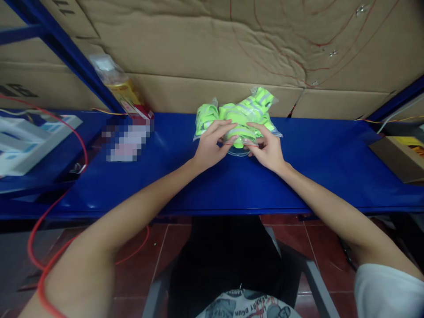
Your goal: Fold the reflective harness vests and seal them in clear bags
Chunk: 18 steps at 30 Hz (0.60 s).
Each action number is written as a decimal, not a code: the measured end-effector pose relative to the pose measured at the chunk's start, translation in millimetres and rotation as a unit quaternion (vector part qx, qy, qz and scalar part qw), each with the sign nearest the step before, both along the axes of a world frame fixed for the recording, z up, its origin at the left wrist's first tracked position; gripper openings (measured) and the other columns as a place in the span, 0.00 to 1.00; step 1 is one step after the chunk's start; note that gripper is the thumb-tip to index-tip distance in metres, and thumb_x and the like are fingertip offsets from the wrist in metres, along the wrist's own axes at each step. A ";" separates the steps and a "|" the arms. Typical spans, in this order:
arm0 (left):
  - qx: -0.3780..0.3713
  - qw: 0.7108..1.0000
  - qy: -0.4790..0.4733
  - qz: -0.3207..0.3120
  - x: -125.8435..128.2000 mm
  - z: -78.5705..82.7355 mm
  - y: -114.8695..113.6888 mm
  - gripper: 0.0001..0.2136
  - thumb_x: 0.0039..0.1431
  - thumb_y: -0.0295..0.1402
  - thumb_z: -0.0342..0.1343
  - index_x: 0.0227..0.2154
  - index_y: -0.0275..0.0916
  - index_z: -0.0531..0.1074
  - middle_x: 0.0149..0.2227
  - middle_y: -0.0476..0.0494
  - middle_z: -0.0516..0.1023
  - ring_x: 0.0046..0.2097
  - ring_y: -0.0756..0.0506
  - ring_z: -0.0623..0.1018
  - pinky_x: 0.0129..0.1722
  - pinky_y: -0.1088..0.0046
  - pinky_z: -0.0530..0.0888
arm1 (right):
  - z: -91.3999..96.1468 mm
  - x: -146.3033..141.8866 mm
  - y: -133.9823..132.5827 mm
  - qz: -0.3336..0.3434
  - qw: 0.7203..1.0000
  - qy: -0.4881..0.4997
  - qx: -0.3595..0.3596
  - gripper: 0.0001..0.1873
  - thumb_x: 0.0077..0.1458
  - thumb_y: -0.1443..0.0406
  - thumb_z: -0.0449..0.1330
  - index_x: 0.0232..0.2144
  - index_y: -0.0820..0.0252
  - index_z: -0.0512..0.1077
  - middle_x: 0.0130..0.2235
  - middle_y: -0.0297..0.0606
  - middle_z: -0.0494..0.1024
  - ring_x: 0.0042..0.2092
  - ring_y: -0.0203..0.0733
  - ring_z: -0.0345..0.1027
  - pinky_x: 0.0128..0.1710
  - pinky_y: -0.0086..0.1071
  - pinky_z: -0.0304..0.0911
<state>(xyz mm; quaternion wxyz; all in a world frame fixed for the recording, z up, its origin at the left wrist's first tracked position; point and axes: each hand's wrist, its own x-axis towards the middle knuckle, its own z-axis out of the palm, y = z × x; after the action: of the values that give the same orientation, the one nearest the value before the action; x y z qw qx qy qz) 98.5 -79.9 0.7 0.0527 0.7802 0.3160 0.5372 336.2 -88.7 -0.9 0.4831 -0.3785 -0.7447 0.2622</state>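
Observation:
A clear plastic bag [239, 115] packed with neon yellow-green reflective bands lies on the blue shelf top [324, 154], towards the back. Both my hands rest on its near end. My left hand [212, 143] curls over the bag's left side, fingers pressing on the plastic. My right hand [267, 148] pinches the bag's near edge, where a thin red strip runs across the opening. A second, smaller bundle of the same bands [204, 118] sits against the bag's left side.
Cardboard sheets [232, 53] form the wall behind the shelf. A wrapped yellow bottle [115, 81] leans at the back left beside a blue upright [66, 57]. White boxes [26, 141] lie far left, a cardboard box [397, 157] far right. A red cable [43, 247] loops down on the left.

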 end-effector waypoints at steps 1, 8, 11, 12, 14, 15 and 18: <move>-0.006 1.000 -0.018 -0.003 0.3 1.9 -1.2 0.20 0.74 0.50 0.61 0.56 0.42 0.83 0.58 0.36 0.83 0.44 0.47 0.84 0.37 0.74 0.83 | 0.5 -0.8 -1.5 0.002 1.000 -0.001 0.002 0.34 0.64 0.50 0.70 0.68 0.48 0.70 0.31 0.32 0.87 0.24 0.47 0.80 0.27 0.42 0.77; -0.028 0.993 -0.111 -0.005 6.7 5.7 -4.6 0.12 0.70 0.45 0.67 0.44 0.43 0.88 0.51 0.40 0.89 0.26 0.55 0.76 0.24 0.78 0.74 | 2.6 -6.2 -8.8 -0.006 1.000 -0.004 0.013 0.16 0.71 0.50 0.63 0.53 0.49 0.74 0.29 0.29 0.86 0.23 0.42 0.78 0.24 0.36 0.72; -0.015 0.995 -0.098 0.005 7.4 3.7 -5.3 0.12 0.71 0.45 0.65 0.44 0.43 0.88 0.51 0.40 0.89 0.26 0.55 0.77 0.25 0.77 0.75 | 0.0 -5.6 -6.3 0.000 1.000 0.000 0.008 0.14 0.71 0.49 0.63 0.46 0.50 0.75 0.29 0.29 0.86 0.22 0.41 0.78 0.23 0.35 0.72; -0.011 0.996 -0.092 0.008 7.5 3.2 -5.9 0.12 0.71 0.45 0.65 0.44 0.43 0.87 0.52 0.40 0.88 0.26 0.55 0.77 0.25 0.77 0.74 | -0.7 -5.3 -5.5 0.000 1.000 0.000 0.006 0.14 0.71 0.49 0.63 0.45 0.51 0.75 0.30 0.30 0.86 0.23 0.41 0.79 0.24 0.35 0.72; 0.006 0.997 -0.074 0.008 7.6 2.8 -7.3 0.12 0.73 0.44 0.63 0.46 0.44 0.87 0.53 0.41 0.88 0.28 0.54 0.78 0.25 0.77 0.74 | -1.3 -5.0 -5.1 -0.004 1.000 0.000 0.004 0.15 0.71 0.48 0.63 0.46 0.51 0.76 0.30 0.30 0.86 0.24 0.41 0.80 0.25 0.36 0.74; 0.015 0.998 -0.066 0.006 7.7 2.9 -8.1 0.12 0.74 0.44 0.62 0.46 0.44 0.86 0.52 0.41 0.87 0.30 0.53 0.79 0.26 0.77 0.75 | -0.9 -5.0 -5.5 -0.005 1.000 0.000 0.002 0.16 0.71 0.48 0.63 0.49 0.50 0.76 0.30 0.30 0.86 0.24 0.42 0.80 0.26 0.36 0.74; 0.031 0.998 -0.050 0.003 7.5 4.2 -9.8 0.12 0.76 0.42 0.59 0.49 0.45 0.85 0.51 0.42 0.85 0.36 0.51 0.82 0.29 0.77 0.77 | 1.9 -5.4 -8.1 0.000 1.000 -0.001 -0.006 0.22 0.71 0.49 0.64 0.61 0.48 0.72 0.30 0.29 0.87 0.25 0.42 0.80 0.28 0.37 0.76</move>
<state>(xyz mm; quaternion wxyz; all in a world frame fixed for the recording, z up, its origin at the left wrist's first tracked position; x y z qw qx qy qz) 106.0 -89.7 4.9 0.0428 0.7527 0.2985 0.5853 330.9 -96.8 1.0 0.4796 -0.3820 -0.7437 0.2664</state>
